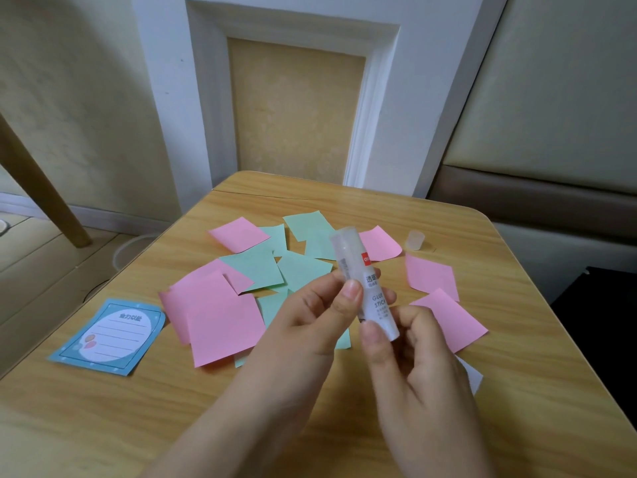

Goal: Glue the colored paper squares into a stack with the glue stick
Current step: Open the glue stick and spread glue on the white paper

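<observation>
Glue stick point(367, 286): uncapped, being held tilted above the table point(482, 339), open end pointing away.
Left hand point(310, 326): thumb and fingers pinching the tube's middle.
Right hand point(417, 360): fingers curling round the base, probably twisting glue up.
Cap point(414, 240): standing at the far right.
Paper squares point(220, 315): pink and green, lying scattered, overlapping, unstacked.
Advice: raising only a little glue is likely wiser.

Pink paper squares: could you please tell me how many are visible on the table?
6: far left; far right, beside the cap; two overlapping at left; two at right. More may hide underneath.
</observation>
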A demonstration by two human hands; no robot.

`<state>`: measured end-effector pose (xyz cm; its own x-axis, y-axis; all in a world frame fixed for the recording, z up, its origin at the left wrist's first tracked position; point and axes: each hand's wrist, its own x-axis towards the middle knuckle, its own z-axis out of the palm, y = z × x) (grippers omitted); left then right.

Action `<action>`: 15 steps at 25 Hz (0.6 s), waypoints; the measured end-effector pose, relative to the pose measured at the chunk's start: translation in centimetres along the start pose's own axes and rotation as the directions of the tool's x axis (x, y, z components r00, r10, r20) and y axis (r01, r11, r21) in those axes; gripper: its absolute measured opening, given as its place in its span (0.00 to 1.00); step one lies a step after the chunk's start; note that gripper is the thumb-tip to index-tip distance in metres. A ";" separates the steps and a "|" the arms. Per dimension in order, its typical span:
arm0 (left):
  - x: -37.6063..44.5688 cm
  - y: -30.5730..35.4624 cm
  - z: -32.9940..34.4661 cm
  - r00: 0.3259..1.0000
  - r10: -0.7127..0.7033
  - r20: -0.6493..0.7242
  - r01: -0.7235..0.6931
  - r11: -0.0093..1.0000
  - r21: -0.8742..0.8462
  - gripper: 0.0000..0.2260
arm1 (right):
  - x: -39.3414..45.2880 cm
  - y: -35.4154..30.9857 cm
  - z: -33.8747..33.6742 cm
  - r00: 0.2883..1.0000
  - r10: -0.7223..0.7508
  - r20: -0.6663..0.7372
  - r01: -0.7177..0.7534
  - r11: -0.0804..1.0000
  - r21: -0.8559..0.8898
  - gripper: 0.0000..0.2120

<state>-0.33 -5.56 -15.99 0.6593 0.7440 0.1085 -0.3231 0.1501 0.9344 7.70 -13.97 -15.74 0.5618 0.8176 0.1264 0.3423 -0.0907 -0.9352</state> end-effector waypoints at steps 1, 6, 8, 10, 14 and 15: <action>-0.1 0.1 0.1 1.000 0.004 0.022 -0.005 1.000 0.001 0.12 | 0.0 -0.1 -0.1 0.996 0.069 0.048 -0.075 0.988 0.137 0.20; -0.4 0.3 0.1 0.998 -0.021 0.063 0.021 1.000 0.006 0.12 | 0.6 -1.2 -0.3 0.805 0.347 0.481 -0.592 0.426 0.684 0.25; -0.3 0.1 0.2 0.999 -0.006 0.046 0.006 1.000 0.006 0.13 | 0.6 0.2 -0.3 0.948 0.242 0.209 -0.308 0.862 0.402 0.32; -0.1 -0.1 0.2 1.000 -0.005 0.013 0.005 1.000 -0.014 0.13 | 0.0 0.1 0.1 0.997 0.057 0.051 -0.055 0.998 -0.045 0.29; -0.3 -0.1 0.4 0.998 -0.027 0.049 0.028 1.000 -0.009 0.12 | -0.1 -0.6 -0.4 0.907 0.269 0.326 -0.396 0.808 0.436 0.22; -0.4 0.0 0.4 0.998 -0.030 0.054 0.030 1.000 -0.005 0.12 | 0.2 -1.4 -0.7 0.857 0.305 0.416 -0.498 0.701 0.511 0.23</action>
<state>-0.30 -6.09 -15.86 0.7042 0.7031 0.0988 -0.3066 0.1756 0.9355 7.83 -14.08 -14.23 0.2723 0.9093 -0.3146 -0.4245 -0.1799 -0.8874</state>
